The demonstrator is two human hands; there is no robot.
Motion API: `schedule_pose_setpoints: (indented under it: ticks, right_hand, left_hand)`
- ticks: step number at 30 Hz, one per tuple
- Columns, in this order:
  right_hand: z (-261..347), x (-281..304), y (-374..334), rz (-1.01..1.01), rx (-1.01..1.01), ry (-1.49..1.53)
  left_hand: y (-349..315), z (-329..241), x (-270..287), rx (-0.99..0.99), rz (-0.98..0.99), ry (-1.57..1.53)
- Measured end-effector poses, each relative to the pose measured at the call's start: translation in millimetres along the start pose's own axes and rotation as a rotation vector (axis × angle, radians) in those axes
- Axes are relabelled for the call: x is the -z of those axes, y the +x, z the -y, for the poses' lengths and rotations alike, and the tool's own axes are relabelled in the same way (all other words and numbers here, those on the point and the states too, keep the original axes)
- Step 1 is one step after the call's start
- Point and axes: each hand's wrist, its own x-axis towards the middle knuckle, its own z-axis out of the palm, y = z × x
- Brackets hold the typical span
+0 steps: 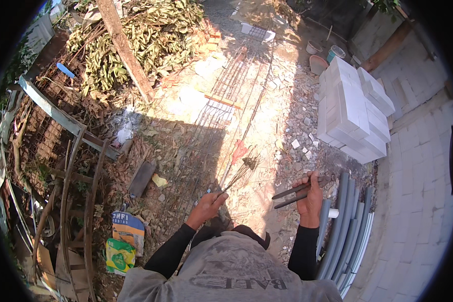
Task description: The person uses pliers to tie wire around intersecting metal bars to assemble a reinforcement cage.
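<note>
Clamped in the left hand (206, 207) is a bundle of thin wires (238, 175), spreading at its far end; the right hand (309, 199) grips dark pincers (290, 193), their two handles apart and pointing left; a rebar cage (234, 70) lies ahead on the ground (259, 189).

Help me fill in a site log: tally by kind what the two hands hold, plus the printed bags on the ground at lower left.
Wire bundle in the left hand: 1
Dark two-handled tool in the right hand: 1
Printed bags (blue-and-orange bag, green-and-yellow bag): 2
Total: 4
</note>
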Motion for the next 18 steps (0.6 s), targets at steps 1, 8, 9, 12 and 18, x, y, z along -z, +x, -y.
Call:
schedule_pose_setpoints:
  ticks: [1, 8, 9, 12, 18]
  right_hand:
    - [18.3, 11.2, 5.6, -0.029, 0.065, 0.016]
    - [90.1, 94.1, 5.4, -0.364, 0.309, -0.073]
    - [89.4, 113.9, 4.3, -0.373, 0.312, -0.069]
    - [77.5, 170.1, 2.9, -0.543, 0.316, -0.186]
    - [65.9, 228.2, 81.9, -0.632, 0.315, -0.589]
  left_hand:
    - [13.2, 5.9, 3.8, -0.008, 0.004, 0.008]
    - [84.6, 29.4, 50.0, 0.074, -0.181, -0.019]
    - [96.4, 20.7, 53.0, 0.073, -0.171, -0.013]
    - [120.2, -17.6, 58.3, 0.203, -0.215, -0.203]
    - [215.0, -42.2, 52.8, 0.131, -0.477, -0.333]
